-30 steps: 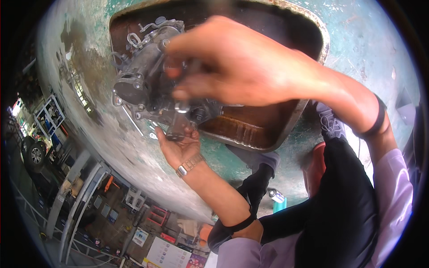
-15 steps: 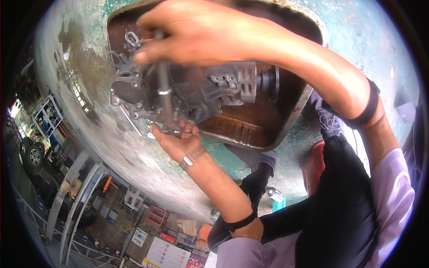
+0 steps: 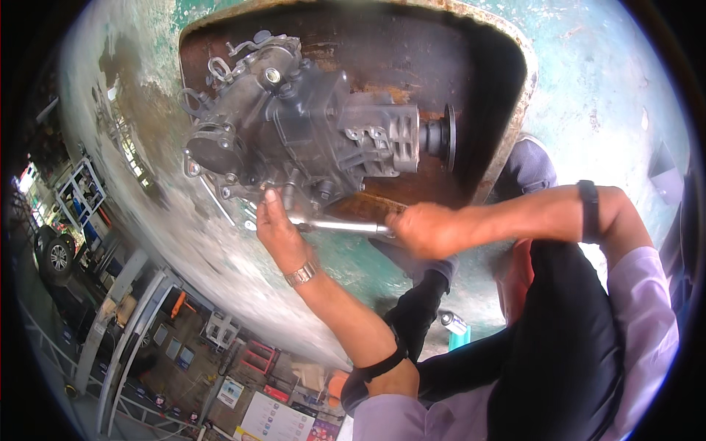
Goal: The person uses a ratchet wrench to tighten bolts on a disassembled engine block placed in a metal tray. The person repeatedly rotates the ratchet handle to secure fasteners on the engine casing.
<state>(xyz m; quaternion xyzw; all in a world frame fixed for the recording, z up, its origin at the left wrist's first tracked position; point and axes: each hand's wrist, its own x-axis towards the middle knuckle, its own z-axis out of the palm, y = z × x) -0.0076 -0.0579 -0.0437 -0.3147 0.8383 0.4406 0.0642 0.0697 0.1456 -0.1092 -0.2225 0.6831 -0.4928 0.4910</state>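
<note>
Stretching between the two hands, a silver wrench [image 3: 338,225] is gripped at its handle by the closed fingers of the right hand [image 3: 430,231]. The fingers of the left hand [image 3: 282,237] are bent beside the far end; whether that end is gripped, or seated on a bolt, cannot be told. Just above them, a grey gearbox-like housing [image 3: 301,117] is held in the left part of a rusty tray [image 3: 525,81]. Wrench work is judged to be under way: the round end cover [image 3: 215,151] and the flange [image 3: 450,138] are seen in place, and the housing looks whole. How many bolts are done or left is not shown. Beyond the tray, a thin rod [image 3: 218,201] is left on the worn floor [image 3: 588,103].
</note>
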